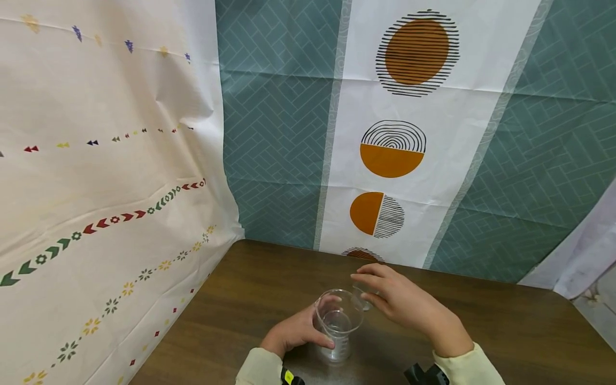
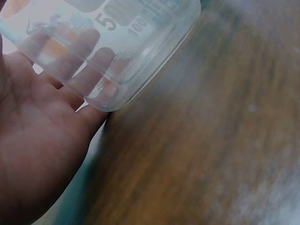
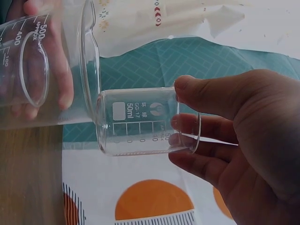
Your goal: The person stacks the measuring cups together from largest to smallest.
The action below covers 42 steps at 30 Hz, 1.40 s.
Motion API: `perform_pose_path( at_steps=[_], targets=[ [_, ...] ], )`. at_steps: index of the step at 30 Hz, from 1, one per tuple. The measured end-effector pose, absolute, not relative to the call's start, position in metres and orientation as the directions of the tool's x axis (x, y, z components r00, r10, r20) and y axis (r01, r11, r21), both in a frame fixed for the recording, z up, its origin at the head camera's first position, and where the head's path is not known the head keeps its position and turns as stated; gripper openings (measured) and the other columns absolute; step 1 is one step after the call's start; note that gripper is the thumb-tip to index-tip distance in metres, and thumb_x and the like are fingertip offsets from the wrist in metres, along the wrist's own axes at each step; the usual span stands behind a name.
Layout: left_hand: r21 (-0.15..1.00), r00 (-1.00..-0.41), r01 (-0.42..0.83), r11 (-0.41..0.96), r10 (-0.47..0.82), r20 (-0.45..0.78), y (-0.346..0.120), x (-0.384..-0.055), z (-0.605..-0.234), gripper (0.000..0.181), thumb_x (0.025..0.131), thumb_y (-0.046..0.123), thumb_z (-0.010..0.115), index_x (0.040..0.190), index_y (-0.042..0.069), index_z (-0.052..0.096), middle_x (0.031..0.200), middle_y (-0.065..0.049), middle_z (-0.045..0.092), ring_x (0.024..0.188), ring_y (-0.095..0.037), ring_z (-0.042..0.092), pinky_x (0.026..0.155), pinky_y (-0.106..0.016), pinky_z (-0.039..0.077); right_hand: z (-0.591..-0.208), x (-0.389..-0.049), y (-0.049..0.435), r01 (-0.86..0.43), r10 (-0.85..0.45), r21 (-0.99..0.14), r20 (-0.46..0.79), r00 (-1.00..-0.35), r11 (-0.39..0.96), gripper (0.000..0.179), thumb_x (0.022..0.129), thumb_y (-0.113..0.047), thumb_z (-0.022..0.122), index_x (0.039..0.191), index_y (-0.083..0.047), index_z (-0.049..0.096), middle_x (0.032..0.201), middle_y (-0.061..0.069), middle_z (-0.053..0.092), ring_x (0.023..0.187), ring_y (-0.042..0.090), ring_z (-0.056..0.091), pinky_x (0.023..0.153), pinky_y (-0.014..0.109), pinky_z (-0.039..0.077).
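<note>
On the wooden table stands a large clear glass beaker (image 1: 355, 320) with a 500 marking, gripped round its side by my left hand (image 1: 299, 327). Inside it sits a smaller glass beaker (image 1: 337, 323), its round rim showing through the wall. My right hand (image 1: 401, 300) pinches a 50 ml glass beaker (image 3: 140, 124) near its rim, thumb on one side and fingers on the other. In the right wrist view the base of this 50 ml beaker is right at the large beaker's rim. The left wrist view shows the left fingers (image 2: 96, 70) through the glass.
The brown wooden table (image 1: 269, 278) runs back to a teal and white patterned cloth (image 1: 279, 133) hanging behind it. A cream cloth (image 1: 120, 176) with small coloured motifs hangs along the left side. Pale fabric (image 1: 577, 256) hangs at the right edge.
</note>
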<state>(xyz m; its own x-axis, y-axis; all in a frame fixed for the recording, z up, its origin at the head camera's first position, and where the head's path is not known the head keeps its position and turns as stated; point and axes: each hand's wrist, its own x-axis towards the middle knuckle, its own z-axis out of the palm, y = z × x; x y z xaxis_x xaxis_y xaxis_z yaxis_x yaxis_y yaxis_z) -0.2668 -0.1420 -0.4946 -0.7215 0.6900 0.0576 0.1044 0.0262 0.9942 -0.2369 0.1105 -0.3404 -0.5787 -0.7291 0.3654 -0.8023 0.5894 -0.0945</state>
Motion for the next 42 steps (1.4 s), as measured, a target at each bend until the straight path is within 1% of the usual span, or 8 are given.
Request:
perform_pose_path(
  at_steps=[8, 14, 19, 24, 30, 35, 38, 42],
  targets=[
    [0.993, -0.720, 0.115, 0.040, 0.691, 0.056, -0.142, -0.268, -0.496, 0.079, 0.077, 0.015, 0.081, 0.140, 0.032, 0.035, 0.144, 0.000, 0.047, 0.132, -0.015, 0.044, 0.105, -0.030, 0.040, -0.340, -0.235, 0.105, -0.806, -0.733, -0.095, 0.366, -0.574, 0.584, 0.040, 0.090, -0.020, 0.068, 0.129, -0.014, 0.061, 0.126, 0.002, 0.059, 0.113, 0.018, 0.059, 0.090, 0.038, 0.052],
    [0.992, -0.713, 0.120, 0.026, 0.697, 0.068, -0.143, -0.268, -0.496, 0.080, 0.077, 0.016, 0.081, 0.140, 0.031, 0.035, 0.144, 0.001, 0.047, 0.133, -0.015, 0.044, 0.105, -0.029, 0.040, -0.339, -0.235, 0.102, -0.814, -0.738, -0.090, 0.373, -0.562, 0.574, 0.040, 0.089, -0.019, 0.069, 0.129, -0.013, 0.061, 0.125, 0.004, 0.060, 0.113, 0.019, 0.059, 0.090, 0.037, 0.052],
    [0.993, -0.705, 0.116, 0.013, 0.706, 0.073, -0.143, -0.268, -0.496, 0.079, 0.078, 0.016, 0.081, 0.141, 0.030, 0.035, 0.144, 0.000, 0.046, 0.134, -0.016, 0.043, 0.104, -0.029, 0.041, -0.340, -0.234, 0.099, -0.824, -0.745, -0.082, 0.384, -0.545, 0.560, 0.040, 0.089, -0.019, 0.069, 0.128, -0.013, 0.062, 0.124, 0.002, 0.060, 0.112, 0.017, 0.059, 0.089, 0.036, 0.053],
    [0.992, -0.704, 0.123, 0.020, 0.707, 0.073, -0.143, -0.269, -0.496, 0.079, 0.078, 0.017, 0.080, 0.141, 0.031, 0.035, 0.144, 0.001, 0.046, 0.133, -0.017, 0.043, 0.104, -0.029, 0.041, -0.341, -0.233, 0.096, -0.827, -0.752, -0.090, 0.370, -0.545, 0.555, 0.039, 0.091, -0.020, 0.067, 0.129, -0.014, 0.061, 0.125, 0.002, 0.059, 0.113, 0.016, 0.058, 0.089, 0.035, 0.052],
    [0.993, -0.702, 0.114, 0.018, 0.709, 0.067, -0.143, -0.269, -0.497, 0.079, 0.079, 0.018, 0.080, 0.141, 0.030, 0.034, 0.146, 0.001, 0.043, 0.137, -0.017, 0.039, 0.106, -0.031, 0.040, -0.344, -0.233, 0.092, -0.831, -0.762, -0.097, 0.351, -0.544, 0.548, 0.038, 0.092, -0.019, 0.066, 0.129, -0.013, 0.061, 0.125, 0.002, 0.059, 0.112, 0.016, 0.058, 0.089, 0.034, 0.052],
    [0.993, -0.698, 0.119, 0.020, 0.713, 0.069, -0.144, -0.269, -0.496, 0.080, 0.079, 0.021, 0.080, 0.142, 0.030, 0.033, 0.148, 0.002, 0.042, 0.138, -0.016, 0.037, 0.107, -0.030, 0.039, -0.346, -0.233, 0.088, -0.836, -0.770, -0.106, 0.342, -0.539, 0.538, 0.037, 0.092, -0.020, 0.066, 0.128, -0.013, 0.061, 0.124, 0.002, 0.059, 0.111, 0.015, 0.059, 0.089, 0.033, 0.052],
    [0.993, -0.702, 0.118, 0.024, 0.710, 0.066, -0.145, -0.269, -0.496, 0.081, 0.079, 0.022, 0.080, 0.143, 0.029, 0.032, 0.147, 0.003, 0.043, 0.136, -0.015, 0.039, 0.106, -0.029, 0.039, -0.348, -0.233, 0.085, -0.837, -0.775, -0.116, 0.329, -0.540, 0.534, 0.037, 0.093, -0.021, 0.065, 0.129, -0.013, 0.061, 0.124, 0.001, 0.059, 0.109, 0.015, 0.059, 0.088, 0.032, 0.052],
    [0.994, -0.714, 0.096, 0.043, 0.699, 0.039, -0.146, -0.268, -0.496, 0.084, 0.078, 0.021, 0.080, 0.145, 0.028, 0.030, 0.143, 0.003, 0.046, 0.130, -0.014, 0.045, 0.106, -0.031, 0.039, -0.350, -0.233, 0.080, -0.845, -0.785, -0.124, 0.319, -0.531, 0.521, 0.038, 0.092, -0.021, 0.066, 0.129, -0.013, 0.061, 0.124, 0.002, 0.059, 0.108, 0.014, 0.059, 0.087, 0.031, 0.052]
  ],
)
